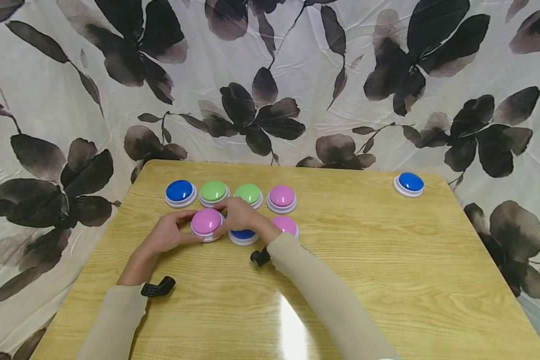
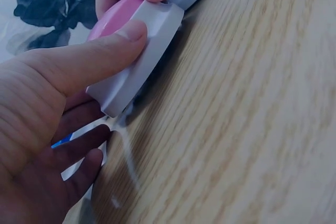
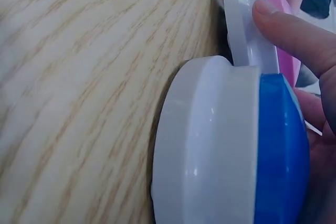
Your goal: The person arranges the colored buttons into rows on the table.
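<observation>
A pink dome push button [image 1: 206,221] with a white round base sits between both hands at the left end of the front row. My left hand [image 1: 168,232] holds its left side, thumb on the white base [image 2: 137,59] and the other fingers spread lower down. From the opposite side my right hand [image 1: 239,215] pinches the same base, its thumb [image 3: 283,22] laid along the white rim. A dark shadow shows under the base in the left wrist view. Right beside it stands a blue button [image 3: 281,156], partly covered by the right hand in the head view.
Behind stand a blue button [image 1: 179,191], two green buttons [image 1: 213,190] and a pink button [image 1: 281,196] in a row. Another pink button [image 1: 285,225] is beside the right wrist. A lone blue button [image 1: 410,182] sits at the table's [image 1: 387,260] far right corner, before a floral cloth [image 1: 324,100].
</observation>
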`<state>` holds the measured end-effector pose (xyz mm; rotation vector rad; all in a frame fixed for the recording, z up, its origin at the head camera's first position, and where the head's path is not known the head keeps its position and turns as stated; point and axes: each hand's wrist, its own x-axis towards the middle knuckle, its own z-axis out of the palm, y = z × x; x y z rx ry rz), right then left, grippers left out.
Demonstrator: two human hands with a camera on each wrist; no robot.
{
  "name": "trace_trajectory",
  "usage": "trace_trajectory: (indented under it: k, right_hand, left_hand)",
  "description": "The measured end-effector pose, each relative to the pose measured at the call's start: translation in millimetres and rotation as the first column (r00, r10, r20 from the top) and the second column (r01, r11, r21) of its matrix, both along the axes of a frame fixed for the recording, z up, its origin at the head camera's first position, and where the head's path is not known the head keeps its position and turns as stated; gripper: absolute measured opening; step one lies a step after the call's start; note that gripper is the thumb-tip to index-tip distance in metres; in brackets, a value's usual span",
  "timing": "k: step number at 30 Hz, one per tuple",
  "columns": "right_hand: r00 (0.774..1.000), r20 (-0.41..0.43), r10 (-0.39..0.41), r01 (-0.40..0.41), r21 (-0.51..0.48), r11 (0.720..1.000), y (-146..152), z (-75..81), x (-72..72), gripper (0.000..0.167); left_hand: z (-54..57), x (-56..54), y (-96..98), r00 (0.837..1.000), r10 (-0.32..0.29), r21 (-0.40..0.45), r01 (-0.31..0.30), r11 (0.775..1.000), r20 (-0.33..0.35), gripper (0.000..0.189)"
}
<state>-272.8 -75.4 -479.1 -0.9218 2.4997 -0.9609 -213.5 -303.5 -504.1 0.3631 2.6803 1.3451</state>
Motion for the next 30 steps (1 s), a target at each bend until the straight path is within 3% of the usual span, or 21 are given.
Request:
trace_trajectory:
  k: [14, 30]
  right_hand:
    - [1.0, 0.0, 0.004, -0.004, -0.003, 1.0, -0.5, -4.5, -3.6, 0.072]
    - [1.0, 0.01, -0.001, 0.001, 0.035, 0.999, -1.4, -4.6, -2.2, 0.074]
  left_hand:
    - [-2.4, -2.3, -1.0, 1.0, 0.024, -0.03, -0.024, 0.999, 0.011, 0.082]
    - [-5.7, -2.9, -1.5, 1.0, -0.012, -0.028, 0.013, 1.0, 0.016, 0.08]
